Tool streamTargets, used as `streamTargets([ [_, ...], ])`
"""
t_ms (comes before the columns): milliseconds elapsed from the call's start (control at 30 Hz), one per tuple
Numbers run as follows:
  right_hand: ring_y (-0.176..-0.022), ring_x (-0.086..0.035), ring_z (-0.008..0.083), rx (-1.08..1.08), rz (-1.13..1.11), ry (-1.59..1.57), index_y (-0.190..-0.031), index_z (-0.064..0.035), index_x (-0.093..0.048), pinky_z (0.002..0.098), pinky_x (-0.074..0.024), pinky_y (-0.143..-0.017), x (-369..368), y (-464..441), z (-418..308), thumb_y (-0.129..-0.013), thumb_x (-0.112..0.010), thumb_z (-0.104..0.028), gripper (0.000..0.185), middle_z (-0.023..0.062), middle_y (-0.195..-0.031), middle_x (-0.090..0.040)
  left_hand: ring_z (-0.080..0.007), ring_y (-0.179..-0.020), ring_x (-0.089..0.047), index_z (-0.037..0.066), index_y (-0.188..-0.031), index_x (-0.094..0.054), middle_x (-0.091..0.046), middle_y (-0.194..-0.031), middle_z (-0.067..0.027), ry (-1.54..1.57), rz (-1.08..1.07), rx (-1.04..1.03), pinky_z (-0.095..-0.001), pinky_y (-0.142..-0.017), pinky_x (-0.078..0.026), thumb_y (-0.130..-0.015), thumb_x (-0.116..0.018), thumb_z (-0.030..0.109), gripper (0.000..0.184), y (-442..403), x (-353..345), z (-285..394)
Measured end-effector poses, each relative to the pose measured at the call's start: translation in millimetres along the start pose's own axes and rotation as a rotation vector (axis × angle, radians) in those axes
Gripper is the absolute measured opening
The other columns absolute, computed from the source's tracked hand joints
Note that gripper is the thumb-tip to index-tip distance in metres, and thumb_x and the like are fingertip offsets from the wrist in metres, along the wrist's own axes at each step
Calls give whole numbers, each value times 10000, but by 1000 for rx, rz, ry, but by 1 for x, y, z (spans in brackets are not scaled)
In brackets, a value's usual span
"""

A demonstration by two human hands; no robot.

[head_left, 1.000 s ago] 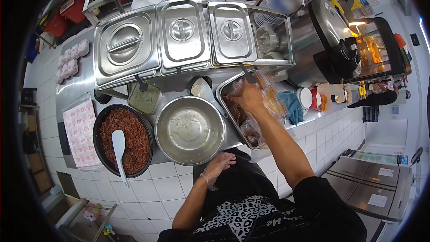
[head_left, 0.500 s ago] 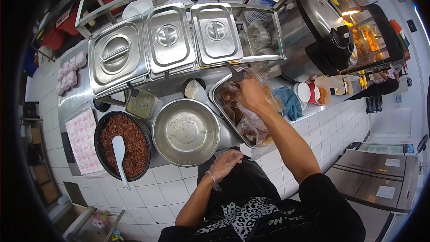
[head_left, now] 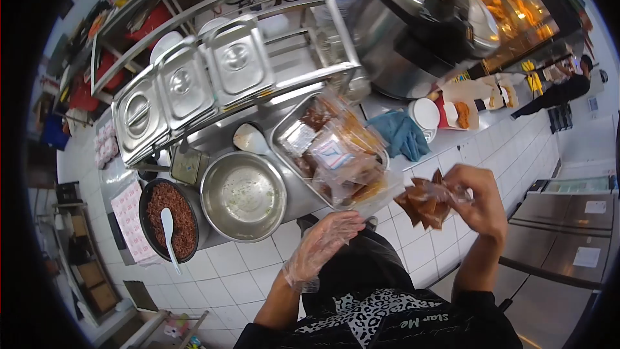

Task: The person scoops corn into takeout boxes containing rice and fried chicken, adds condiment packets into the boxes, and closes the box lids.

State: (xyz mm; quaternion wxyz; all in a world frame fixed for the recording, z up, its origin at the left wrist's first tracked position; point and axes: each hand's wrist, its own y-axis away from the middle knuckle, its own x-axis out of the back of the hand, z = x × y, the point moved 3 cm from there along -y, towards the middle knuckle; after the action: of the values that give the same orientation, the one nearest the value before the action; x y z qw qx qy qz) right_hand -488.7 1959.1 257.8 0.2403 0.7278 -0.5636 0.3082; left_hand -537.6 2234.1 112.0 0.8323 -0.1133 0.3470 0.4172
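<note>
My right hand (head_left: 479, 199) is closed on a bunch of brown sauce sachets (head_left: 423, 205), held up to the right of the counter. My left hand (head_left: 328, 243) wears a clear plastic glove. Its fingers are stretched out together with nothing in them, close to the near edge of a metal tray (head_left: 298, 172). Clear plastic bags with brown and orange packets (head_left: 336, 148) fill that tray. Left of it stands a metal bowl (head_left: 243, 197) with a few bits on its bottom. A black pot of reddish-brown rice (head_left: 184, 216) has a white rice paddle (head_left: 168, 232) lying in it.
Lidded steel pans (head_left: 184, 87) sit in a rack behind the bowl. A large cooker (head_left: 407, 32) stands at the back right. Near it are a blue cloth (head_left: 397, 134) and a red box with fried food (head_left: 457, 115). Another person (head_left: 568, 94) is farther right.
My right hand has come out of the tray, moving right and towards me, with sauce sachets in it. The view has turned, and my left hand's fingers have straightened.
</note>
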Motion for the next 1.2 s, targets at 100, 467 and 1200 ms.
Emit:
streamTargets([
  [100, -666, -597, 321, -54, 48, 17, -833, 10, -597, 354, -460, -590, 29, 64, 35, -640, -667, 28, 206, 130, -744, -585, -260, -1312, -489, -13, -1424, -399, -490, -1405, -153, -46, -67, 21, -401, -1110, -376, -961, -621, 278, 590, -40, -67, -26],
  [467, -664, -596, 311, -431, 388, -67, -863, 19, -602, 356, -471, -625, 165, 350, 257, -714, -627, -2, 153, 166, -736, -583, -245, -1242, -548, 16, -1352, -497, -583, -1308, -138, -260, -223, 376, -400, -1057, -420, -1000, -553, 342, 483, -185, -287, -268],
  [1200, -675, -540, 115, -824, 776, -189, -899, 39, -593, 302, -489, -639, 573, 493, 686, -799, -685, 1, 142, 86, -703, -594, -218, -1234, -525, 211, -1549, -130, -485, -1374, -82, 138, -585, 733, -430, -979, -498, -904, -725, 299, 882, -659, -759, -628],
])
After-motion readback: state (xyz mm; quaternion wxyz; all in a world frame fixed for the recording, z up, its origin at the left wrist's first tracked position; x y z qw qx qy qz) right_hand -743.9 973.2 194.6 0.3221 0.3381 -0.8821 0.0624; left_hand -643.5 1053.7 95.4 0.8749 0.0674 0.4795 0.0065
